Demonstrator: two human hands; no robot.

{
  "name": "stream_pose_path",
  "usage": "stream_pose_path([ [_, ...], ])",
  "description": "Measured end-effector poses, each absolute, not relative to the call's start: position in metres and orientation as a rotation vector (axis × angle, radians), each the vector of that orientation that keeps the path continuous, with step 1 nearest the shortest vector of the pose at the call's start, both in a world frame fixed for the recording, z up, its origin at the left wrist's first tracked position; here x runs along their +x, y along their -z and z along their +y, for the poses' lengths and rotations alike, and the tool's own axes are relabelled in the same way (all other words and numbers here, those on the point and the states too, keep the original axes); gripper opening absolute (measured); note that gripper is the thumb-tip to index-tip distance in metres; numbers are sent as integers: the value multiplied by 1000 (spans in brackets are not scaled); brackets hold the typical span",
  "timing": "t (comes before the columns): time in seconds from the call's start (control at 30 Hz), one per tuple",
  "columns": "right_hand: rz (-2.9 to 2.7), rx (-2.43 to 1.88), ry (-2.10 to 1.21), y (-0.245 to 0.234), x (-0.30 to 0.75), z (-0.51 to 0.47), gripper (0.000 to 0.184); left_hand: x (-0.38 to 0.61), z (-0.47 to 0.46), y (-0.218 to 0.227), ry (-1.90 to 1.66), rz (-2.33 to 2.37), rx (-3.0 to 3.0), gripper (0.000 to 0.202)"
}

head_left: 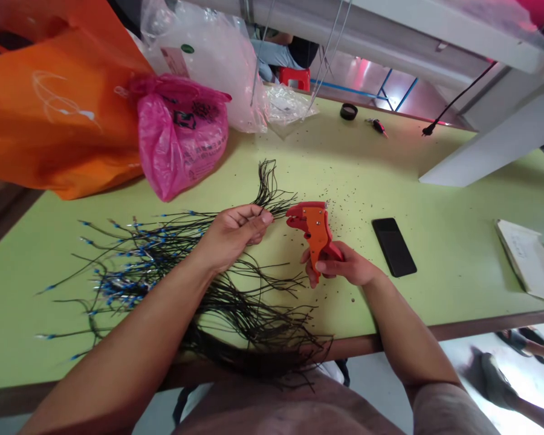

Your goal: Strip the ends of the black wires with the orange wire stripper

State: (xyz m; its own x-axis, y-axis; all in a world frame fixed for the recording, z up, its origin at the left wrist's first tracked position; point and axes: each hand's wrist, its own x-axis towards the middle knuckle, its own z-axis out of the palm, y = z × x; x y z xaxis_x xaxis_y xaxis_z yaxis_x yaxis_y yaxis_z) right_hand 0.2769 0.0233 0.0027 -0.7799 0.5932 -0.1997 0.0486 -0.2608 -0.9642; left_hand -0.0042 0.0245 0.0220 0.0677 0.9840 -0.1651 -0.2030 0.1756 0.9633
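Between the thumb and fingers of my left hand (238, 232) are thin black wires (266, 187), their loose ends fanning out past the fingertips. My right hand (344, 264) is wrapped around the handles of an orange and red wire stripper (316, 225). Its jaws point left, just right of the wire ends; whether a wire is between them I cannot tell. A large heap of black wires (245, 308) with blue-tipped ends lies under and around my left forearm, some hanging at the table's front edge.
Left at the back stand an orange bag (72, 115), a pink plastic bag (181, 139) and clear plastic bags (217, 60). A black phone (394, 247), tape roll (349, 111), keys (378, 126) and papers (526, 260) lie rightward. Black scraps dot the green table (453, 241). A white post (485, 133) rises behind.
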Motion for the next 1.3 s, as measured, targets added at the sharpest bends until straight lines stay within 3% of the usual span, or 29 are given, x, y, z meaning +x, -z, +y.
stream_pose_path([
  [0.6,-1526,-841,-2137,-5,260,15,45,0,18,-33,-1090,1182,1131,41],
  [0.97,-1463,-868,-2086,-4,248,8,50,2,17,-36,-1145,1275,1143,20],
  [1.2,-1413,-988,-1942,7,241,1,56,11,12,-27,-1191,1290,1110,25],
  [1.3,-1343,-872,-2082,12,243,4,52,12,11,-25,-1209,1274,1071,26],
])
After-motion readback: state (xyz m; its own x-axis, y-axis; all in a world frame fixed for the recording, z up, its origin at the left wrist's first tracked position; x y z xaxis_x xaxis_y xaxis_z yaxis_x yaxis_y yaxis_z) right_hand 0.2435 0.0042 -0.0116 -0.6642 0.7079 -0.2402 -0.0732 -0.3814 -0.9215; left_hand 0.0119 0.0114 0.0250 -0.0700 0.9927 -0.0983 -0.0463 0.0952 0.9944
